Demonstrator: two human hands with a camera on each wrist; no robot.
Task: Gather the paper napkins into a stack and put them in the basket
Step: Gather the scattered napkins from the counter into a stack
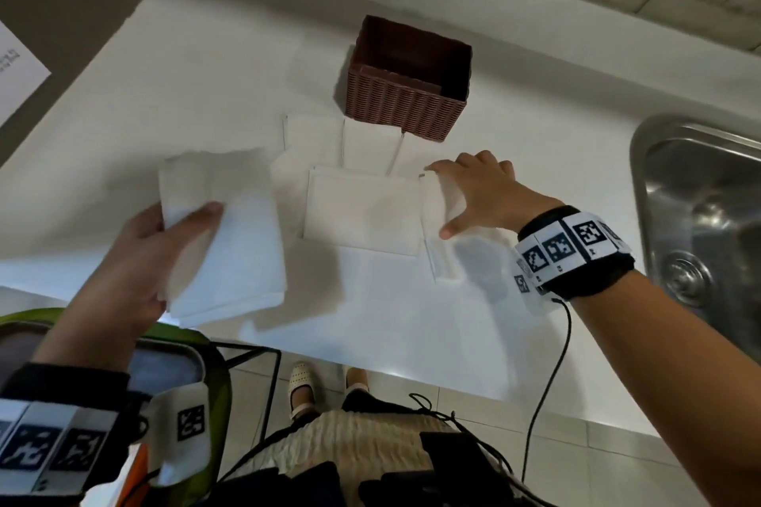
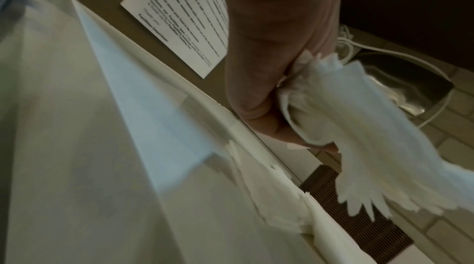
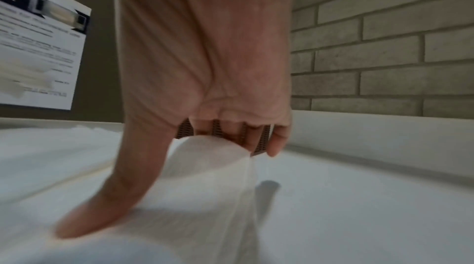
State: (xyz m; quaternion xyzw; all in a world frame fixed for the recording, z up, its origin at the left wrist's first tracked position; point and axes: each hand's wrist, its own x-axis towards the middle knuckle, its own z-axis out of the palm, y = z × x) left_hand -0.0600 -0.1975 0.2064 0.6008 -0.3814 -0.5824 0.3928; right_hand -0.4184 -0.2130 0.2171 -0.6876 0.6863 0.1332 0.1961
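White countertop (image 1: 123, 144) fills the frame's middle; my left hand (image 1: 136, 259) grips a napkin stack (image 1: 230, 235) at lower left, my right hand (image 1: 477, 193) pinches up a loose napkin (image 1: 436, 202) at centre right. More napkins (image 1: 362, 210) lie between both hands; the basket (image 1: 403, 95) stands just above them, nearer my right.

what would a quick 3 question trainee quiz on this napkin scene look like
1. True or false: the basket already holds napkins.
2. What does the left hand grip? A) a napkin stack B) the basket C) nothing
3. Fill in: the right hand lifts the edge of a napkin off the ____.

Key: 1 false, it looks empty; 2 A; 3 counter.
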